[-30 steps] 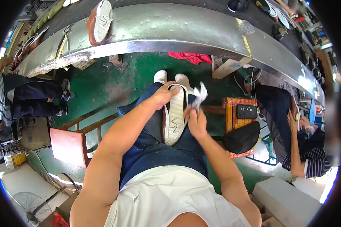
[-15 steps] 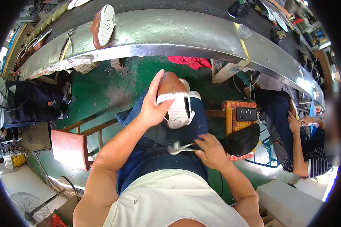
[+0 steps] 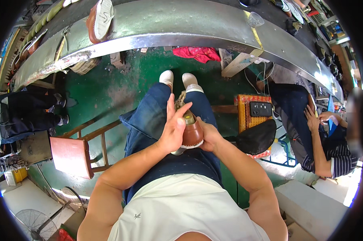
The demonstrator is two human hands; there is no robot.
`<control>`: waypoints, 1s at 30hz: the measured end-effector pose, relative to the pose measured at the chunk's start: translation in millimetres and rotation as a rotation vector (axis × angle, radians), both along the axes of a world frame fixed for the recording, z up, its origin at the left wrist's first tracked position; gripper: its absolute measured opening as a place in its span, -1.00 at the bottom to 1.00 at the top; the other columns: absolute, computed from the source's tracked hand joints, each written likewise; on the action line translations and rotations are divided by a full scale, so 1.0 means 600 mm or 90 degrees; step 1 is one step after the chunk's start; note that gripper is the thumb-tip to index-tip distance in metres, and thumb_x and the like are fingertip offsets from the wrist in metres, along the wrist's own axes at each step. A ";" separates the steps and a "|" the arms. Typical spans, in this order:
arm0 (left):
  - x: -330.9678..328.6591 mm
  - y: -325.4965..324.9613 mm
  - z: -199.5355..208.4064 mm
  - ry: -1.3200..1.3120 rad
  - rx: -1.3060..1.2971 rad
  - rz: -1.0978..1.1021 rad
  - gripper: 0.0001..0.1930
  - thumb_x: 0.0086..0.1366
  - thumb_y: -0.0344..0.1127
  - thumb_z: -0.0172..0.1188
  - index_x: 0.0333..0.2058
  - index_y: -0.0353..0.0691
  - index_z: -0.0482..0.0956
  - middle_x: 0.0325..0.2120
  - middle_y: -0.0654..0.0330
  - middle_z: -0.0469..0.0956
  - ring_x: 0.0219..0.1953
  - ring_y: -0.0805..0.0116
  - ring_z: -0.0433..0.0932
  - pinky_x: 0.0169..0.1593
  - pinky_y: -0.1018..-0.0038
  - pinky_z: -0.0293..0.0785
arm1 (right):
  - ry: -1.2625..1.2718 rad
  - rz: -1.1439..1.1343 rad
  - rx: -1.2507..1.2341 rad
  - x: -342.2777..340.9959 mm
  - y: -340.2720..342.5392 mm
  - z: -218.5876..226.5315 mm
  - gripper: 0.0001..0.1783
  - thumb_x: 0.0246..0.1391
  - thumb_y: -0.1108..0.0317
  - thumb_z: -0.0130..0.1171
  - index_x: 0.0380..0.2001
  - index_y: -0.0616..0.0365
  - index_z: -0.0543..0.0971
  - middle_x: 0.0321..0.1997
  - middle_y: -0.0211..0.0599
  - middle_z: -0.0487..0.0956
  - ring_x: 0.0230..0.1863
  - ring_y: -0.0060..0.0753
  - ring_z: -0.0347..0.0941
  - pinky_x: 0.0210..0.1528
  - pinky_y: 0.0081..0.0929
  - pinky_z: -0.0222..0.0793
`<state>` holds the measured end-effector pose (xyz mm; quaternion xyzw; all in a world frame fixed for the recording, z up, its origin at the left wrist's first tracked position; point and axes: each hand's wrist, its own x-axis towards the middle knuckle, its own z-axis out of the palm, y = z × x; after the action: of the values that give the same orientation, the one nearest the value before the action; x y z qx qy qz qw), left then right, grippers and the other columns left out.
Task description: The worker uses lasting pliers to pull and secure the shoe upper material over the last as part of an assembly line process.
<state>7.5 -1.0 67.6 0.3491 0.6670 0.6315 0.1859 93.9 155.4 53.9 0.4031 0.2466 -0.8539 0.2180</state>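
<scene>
"Between the fingers of the left hand [image 3: 173, 130] and right hand [image 3: 208, 135], what sat?"

"The brown shoe [image 3: 192, 135], no longer sole-up as half a second earlier. The right fingers, then at a hammer, had closed on its side; the left ones spread apart opposite, contact unclear."

One brown shoe [image 3: 193, 135] lies between one left hand [image 3: 173, 127] and one right hand [image 3: 208, 135]. Beyond that shoe are two white clogs [image 3: 189, 80], one red cloth [image 3: 197, 54], and, further off, one clear cup [image 3: 255, 19] and one brown-and-white shoe [image 3: 103, 19]. Left of it stands one brown-topped stool [image 3: 71, 157]; right of it, one phone [image 3: 261, 109], one black pouch [image 3: 257, 138] and one seated co-worker [image 3: 333, 154].
</scene>
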 end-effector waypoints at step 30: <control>-0.040 0.051 -0.056 -0.131 -0.060 0.082 -0.39 0.62 0.02 -0.26 -0.27 -0.25 0.72 0.07 0.06 0.49 0.31 0.19 0.22 0.40 0.30 0.06 | 0.173 0.397 0.773 0.061 0.035 0.083 -0.39 0.36 -0.07 0.09 0.14 0.30 0.45 -0.07 0.05 0.65 -0.05 0.03 0.64 -0.08 -0.20 0.59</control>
<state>-16.8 29.7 33.8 0.2298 0.6947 0.6423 0.2283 130.5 176.2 103.7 0.2538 0.8097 -0.5055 0.1565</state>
